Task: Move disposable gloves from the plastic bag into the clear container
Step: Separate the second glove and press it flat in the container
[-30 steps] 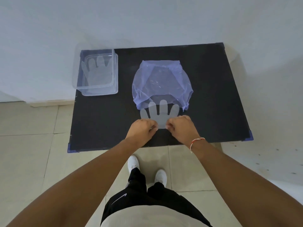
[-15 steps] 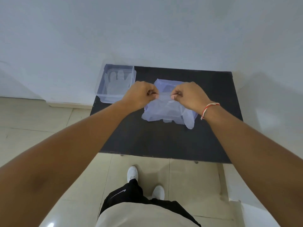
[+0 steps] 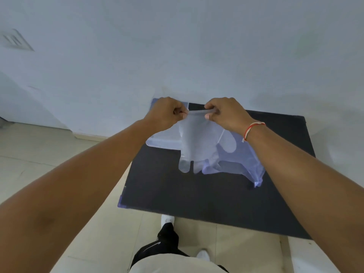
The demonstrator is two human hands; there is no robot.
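Note:
A thin see-through disposable glove (image 3: 194, 146) hangs fingers-down in the air, stretched by its cuff between my two hands. My left hand (image 3: 167, 113) pinches the cuff's left corner and my right hand (image 3: 224, 113) pinches the right corner. Both hands are raised over the table's far left part. The clear container (image 3: 163, 140) sits at the table's far left corner, largely hidden behind my left hand and the glove. The bluish plastic bag (image 3: 250, 160) lies flat on the black table (image 3: 197, 194), behind and right of the hanging glove.
A pale wall rises directly behind the table. Tiled floor lies to the left and in front, with my shoes (image 3: 167, 220) and dark trousers at the table's near edge. My right wrist wears a red and white thread band (image 3: 253, 129).
Both hands have lifted the glove off the table's near edge and carried it up and to the far left, toward the container. The camera view has shifted left and tilted up.

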